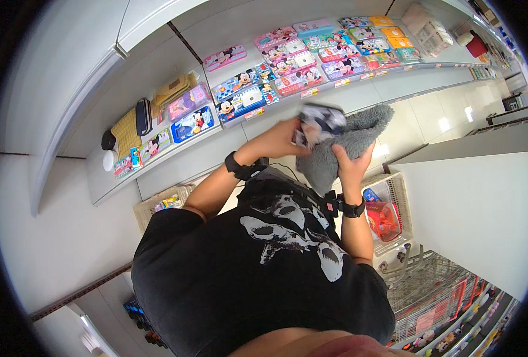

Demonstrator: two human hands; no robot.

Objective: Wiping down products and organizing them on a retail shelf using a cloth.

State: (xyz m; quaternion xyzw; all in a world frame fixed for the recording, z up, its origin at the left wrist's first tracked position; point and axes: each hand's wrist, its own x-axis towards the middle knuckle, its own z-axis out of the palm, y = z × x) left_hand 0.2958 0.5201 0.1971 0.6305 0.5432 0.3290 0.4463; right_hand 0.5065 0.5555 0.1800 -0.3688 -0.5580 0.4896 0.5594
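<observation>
Before my chest, my right hand point(355, 165) grips a fluffy grey cloth point(322, 165), its thumb on top and part of the cloth rising to the upper right. My left hand point(282, 138) holds a black and white patterned item point(319, 122), blurred, against the cloth's upper left side; it looks like a pencil case, but its kind is not certain. The left fingers are partly hidden behind it. Past my hands, a white shelf point(290, 103) carries rows of cartoon-printed pencil cases, among them a blue one point(241, 105) and a pink one point(225, 57).
A plastic basket point(404, 196) with red packaged goods stands on the floor at the right. Another basket point(146, 207) is at the left below the shelf. A white cabinet point(473, 201) rises on the right, and a metal shopping cart point(424, 303) stands at the lower right.
</observation>
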